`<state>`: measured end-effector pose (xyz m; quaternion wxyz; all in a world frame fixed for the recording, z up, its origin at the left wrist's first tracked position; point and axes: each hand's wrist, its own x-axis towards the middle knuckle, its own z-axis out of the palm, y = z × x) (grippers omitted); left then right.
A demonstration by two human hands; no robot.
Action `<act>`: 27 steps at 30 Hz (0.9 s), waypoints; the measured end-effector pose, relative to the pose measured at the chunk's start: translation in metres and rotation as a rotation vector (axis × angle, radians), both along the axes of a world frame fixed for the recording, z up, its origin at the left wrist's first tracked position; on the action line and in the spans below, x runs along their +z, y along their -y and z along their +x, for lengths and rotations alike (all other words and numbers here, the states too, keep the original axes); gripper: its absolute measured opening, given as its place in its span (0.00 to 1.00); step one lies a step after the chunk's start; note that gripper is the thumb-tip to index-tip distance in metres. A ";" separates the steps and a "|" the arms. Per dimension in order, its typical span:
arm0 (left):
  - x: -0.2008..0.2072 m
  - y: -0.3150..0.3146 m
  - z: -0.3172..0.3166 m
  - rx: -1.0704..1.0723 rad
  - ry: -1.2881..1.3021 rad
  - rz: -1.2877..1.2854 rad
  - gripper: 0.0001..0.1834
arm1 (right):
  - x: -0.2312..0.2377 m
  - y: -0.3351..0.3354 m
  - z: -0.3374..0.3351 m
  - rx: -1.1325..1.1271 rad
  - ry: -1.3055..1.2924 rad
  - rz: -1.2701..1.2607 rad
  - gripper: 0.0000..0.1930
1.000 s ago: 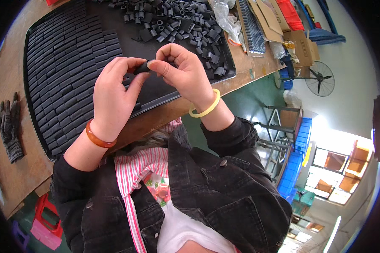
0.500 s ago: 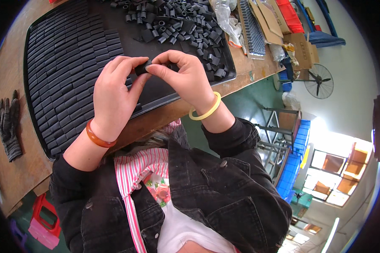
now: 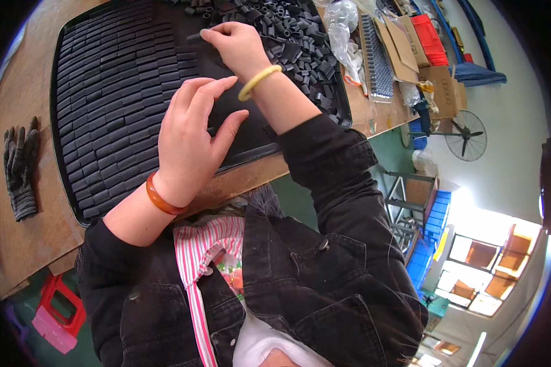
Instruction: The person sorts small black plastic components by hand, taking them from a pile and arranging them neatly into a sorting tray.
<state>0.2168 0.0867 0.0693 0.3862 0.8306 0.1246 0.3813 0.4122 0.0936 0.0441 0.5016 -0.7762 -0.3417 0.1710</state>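
Above the far part of a large black tray [image 3: 248, 136], my right hand [image 3: 237, 52] pinches a small black tubular piece [image 3: 194, 38] between thumb and fingertips. Its free end points left, at the edge of the tidy rows of similar black pieces [image 3: 113, 104]. Nearer to me, my left hand [image 3: 193, 131] hovers over the tray with nothing in it, thumb and fingers apart. Beyond my right hand, a loose heap of short black tubes [image 3: 291, 30] fills the tray's far right. My left hand hides some of the rows.
A dark knit glove [image 3: 21, 171] lies on the wooden table [image 3: 43, 79] left of the tray. Right of it are clear plastic bags [image 3: 341, 24], a grid-like panel [image 3: 376, 58] and cardboard [image 3: 401, 46]. A red and pink stool [image 3: 61, 312] stands below the table; a fan [image 3: 466, 136] is farther right.
My hands have come apart. The right one moved away from me with a black piece; the left has opened and shifted slightly right. The whole view has shifted a little.
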 end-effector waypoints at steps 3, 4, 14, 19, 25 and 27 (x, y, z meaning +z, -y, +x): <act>0.000 0.000 0.000 0.012 -0.012 0.005 0.22 | 0.000 -0.018 0.005 0.027 0.161 -0.144 0.17; 0.000 0.000 -0.001 0.011 -0.004 0.002 0.22 | 0.000 -0.023 0.006 0.087 0.309 -0.291 0.17; 0.003 0.000 0.000 0.003 0.021 -0.050 0.20 | 0.001 -0.025 -0.001 0.235 0.526 -0.292 0.13; 0.003 -0.001 0.000 0.007 0.020 -0.042 0.20 | 0.022 -0.002 0.019 0.042 0.581 -0.077 0.13; 0.000 -0.001 -0.002 0.010 -0.004 -0.036 0.19 | 0.033 0.041 0.030 0.194 0.691 -0.402 0.13; -0.001 -0.001 -0.001 0.003 -0.022 -0.008 0.19 | 0.023 0.052 0.021 0.251 0.868 -0.456 0.15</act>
